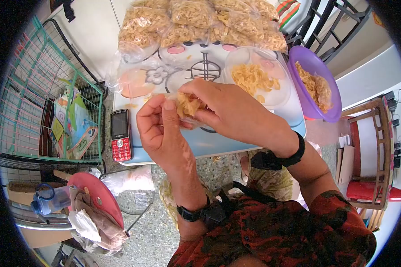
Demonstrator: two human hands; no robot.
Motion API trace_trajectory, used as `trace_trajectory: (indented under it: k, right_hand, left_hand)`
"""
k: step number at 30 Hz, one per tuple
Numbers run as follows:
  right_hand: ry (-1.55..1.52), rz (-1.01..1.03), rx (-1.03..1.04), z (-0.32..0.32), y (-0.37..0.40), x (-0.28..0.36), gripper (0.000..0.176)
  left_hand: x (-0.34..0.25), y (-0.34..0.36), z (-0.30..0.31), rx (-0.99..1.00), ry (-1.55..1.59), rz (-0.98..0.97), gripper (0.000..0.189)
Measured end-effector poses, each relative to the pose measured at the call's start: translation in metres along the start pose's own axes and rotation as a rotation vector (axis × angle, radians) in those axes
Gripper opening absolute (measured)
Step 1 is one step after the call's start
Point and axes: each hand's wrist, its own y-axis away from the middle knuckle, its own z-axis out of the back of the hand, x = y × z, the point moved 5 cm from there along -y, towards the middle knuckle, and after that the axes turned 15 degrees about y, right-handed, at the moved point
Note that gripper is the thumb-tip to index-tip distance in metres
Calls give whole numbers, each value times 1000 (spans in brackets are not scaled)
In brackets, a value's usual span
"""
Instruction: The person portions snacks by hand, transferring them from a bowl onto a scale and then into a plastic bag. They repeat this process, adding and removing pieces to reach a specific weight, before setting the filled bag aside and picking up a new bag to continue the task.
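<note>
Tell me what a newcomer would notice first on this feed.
Dead centre, the left hand and right hand pinch a small clear bag of golden fried snack between their fingers, over a cartoon-printed table. At the table's far edge lies a pile of filled bags, and to the right a purple bowl holds more of the snack. A red phone lies at the table's left edge.

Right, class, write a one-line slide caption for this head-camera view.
Left hand and right hand hold a clear bag of snacks near a purple bowl.
</note>
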Motion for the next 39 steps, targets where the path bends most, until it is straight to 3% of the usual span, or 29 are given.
trace_trajectory:
  k: [3,6,15,21,24,30,36,39]
  right_hand:
    - [2,165,-107,3,2,5,25]
    - [20,170,-124,-1,7,2,19]
    - [136,23,149,-17,3,-4,14]
    - [-191,-238,59,-10,10,-9,25]
    - [-237,-172,18,-13,14,-10,33]
    - [-647,-238,-51,-19,11,-5,20]
    - [-121,-33,-159,-18,6,2,16]
    - [-24,21,-148,-26,3,0,15]
  left_hand:
    - [2,-2,1,-44,7,-34,19]
    - [4,-2,2,-57,6,-60,19]
    - [5,4,-5,26,-124,-11,20]
    - [3,-1,4,-27,-81,2,17]
    - [3,-1,4,-11,-84,8,17]
    - [3,0,2,21,-78,8,17]
    - [-4,5,-8,76,-168,-23,16]
    - [-2,7,-10,125,-190,-49,15]
